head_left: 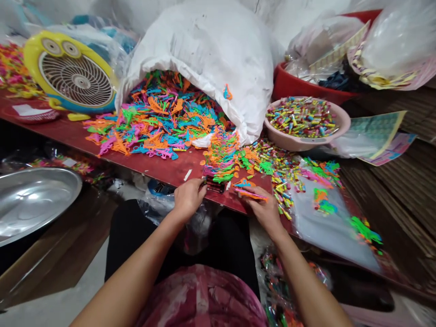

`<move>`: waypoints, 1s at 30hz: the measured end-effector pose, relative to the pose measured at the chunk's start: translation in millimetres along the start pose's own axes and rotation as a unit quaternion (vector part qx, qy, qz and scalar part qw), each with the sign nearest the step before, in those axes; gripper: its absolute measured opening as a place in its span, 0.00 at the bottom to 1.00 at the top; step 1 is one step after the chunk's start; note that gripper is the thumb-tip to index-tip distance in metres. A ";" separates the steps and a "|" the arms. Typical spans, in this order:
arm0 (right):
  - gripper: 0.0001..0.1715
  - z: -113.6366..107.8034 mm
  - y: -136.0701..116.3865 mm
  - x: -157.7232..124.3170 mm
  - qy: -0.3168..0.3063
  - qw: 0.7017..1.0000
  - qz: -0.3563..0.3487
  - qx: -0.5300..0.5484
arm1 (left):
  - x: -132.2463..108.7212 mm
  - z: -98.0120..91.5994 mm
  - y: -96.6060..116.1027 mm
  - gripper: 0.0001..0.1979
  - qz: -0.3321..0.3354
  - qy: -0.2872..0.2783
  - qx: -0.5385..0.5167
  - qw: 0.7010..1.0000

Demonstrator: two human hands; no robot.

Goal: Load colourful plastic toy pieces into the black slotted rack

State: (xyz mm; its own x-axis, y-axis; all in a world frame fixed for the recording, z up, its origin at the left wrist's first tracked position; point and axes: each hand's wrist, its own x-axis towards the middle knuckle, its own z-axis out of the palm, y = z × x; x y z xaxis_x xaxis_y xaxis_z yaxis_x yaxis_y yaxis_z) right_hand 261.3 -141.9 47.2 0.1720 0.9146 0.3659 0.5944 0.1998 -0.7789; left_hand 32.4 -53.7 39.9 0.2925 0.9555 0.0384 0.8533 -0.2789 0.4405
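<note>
My left hand point(188, 198) is at the near edge of the red table point(160, 165), fingers closed on a small dark object point(214, 185) that I cannot name. My right hand point(264, 207) is closed beside it, pinching a thin pink and orange plastic toy piece point(250, 194). Between and just beyond the hands lies a small heap of orange, green and pink plastic toy pieces point(223, 159). A big white sack point(207, 50) spills a wide pile of the same coloured pieces point(153, 116) across the table behind.
A pink bowl point(335, 116) of small coloured rolls stands at the right, with more rolls point(282, 175) scattered by clear plastic bags point(327, 218). A yellow fan point(70, 75) is at the back left, a steel basin point(32, 200) low left, a red tub point(299, 86) behind.
</note>
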 end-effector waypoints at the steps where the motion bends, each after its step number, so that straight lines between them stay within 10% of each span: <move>1: 0.13 2.8 -0.7 0.1 0.010 1.000 0.011 0.027 | 0.2 0.5 -1.0 0.17 0.003 0.001 -0.002 1.000; 6: 0.13 28.5 -0.5 2.9 0.023 0.990 0.055 0.127 | 1.1 4.4 -5.7 0.16 0.017 0.010 -0.009 1.000; 22: 0.11 55.5 -9.5 5.7 0.044 0.990 -0.056 -0.122 | 3.9 4.9 -4.9 0.15 0.018 -0.007 -0.015 1.000; 30: 0.19 73.1 -18.5 0.9 0.077 0.927 -0.096 -0.353 | 3.5 7.0 -6.0 0.15 0.022 0.003 -0.028 0.999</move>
State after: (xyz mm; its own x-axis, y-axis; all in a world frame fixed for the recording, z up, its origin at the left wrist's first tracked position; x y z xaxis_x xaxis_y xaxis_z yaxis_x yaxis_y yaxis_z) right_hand 193.1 -119.0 24.6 0.0873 0.8135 0.5750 0.9828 0.0239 -0.1830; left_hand 31.4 -49.3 31.1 0.3261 0.9432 0.0629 0.8145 -0.3141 0.4878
